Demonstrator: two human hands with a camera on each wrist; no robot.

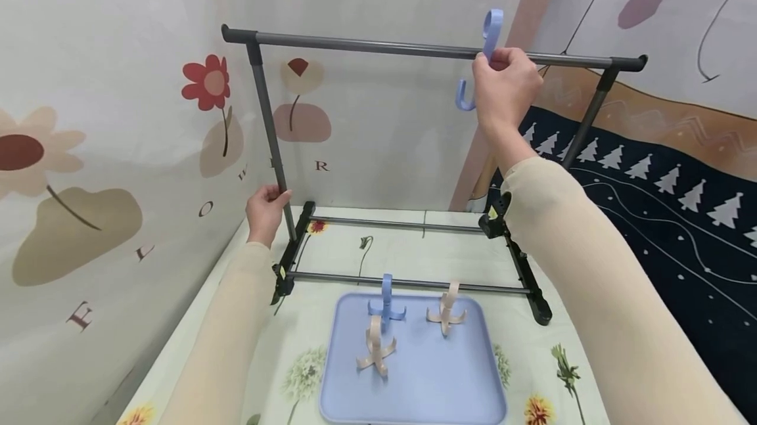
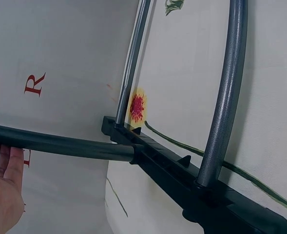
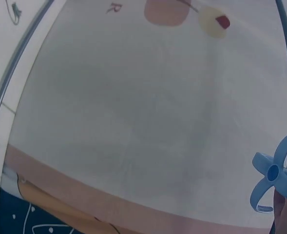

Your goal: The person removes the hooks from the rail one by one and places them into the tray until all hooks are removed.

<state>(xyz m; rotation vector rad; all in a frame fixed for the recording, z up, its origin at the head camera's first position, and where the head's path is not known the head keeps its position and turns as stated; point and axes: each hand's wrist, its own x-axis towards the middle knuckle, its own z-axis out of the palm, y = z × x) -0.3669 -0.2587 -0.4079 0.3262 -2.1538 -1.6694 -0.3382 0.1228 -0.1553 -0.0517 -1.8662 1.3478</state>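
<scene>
My right hand (image 1: 508, 87) pinches a light blue multi-prong hanging hook (image 1: 492, 29) at the rack's top bar (image 1: 367, 46). Its curved upper end rises above the bar, and a prong curls out below. In the right wrist view, several prongs spread from the hub of this blue hook (image 3: 273, 172), beside the bar; whether it bears on the bar cannot be told. Low on the grey rack's left upright pole (image 1: 269, 116), my left hand (image 1: 264, 215) grips the tube between thumb and fingers. The left wrist view shows its fingers (image 2: 6, 163) against that pole (image 2: 60, 146).
On the table in front of the rack lies a blue tray (image 1: 437, 385). It holds another blue hook (image 1: 387, 303) and two beige hooks (image 1: 375, 349). The rack's black left foot (image 1: 294, 247) and lower rails (image 1: 408, 282) stand behind the tray. Printed cloth hangs behind.
</scene>
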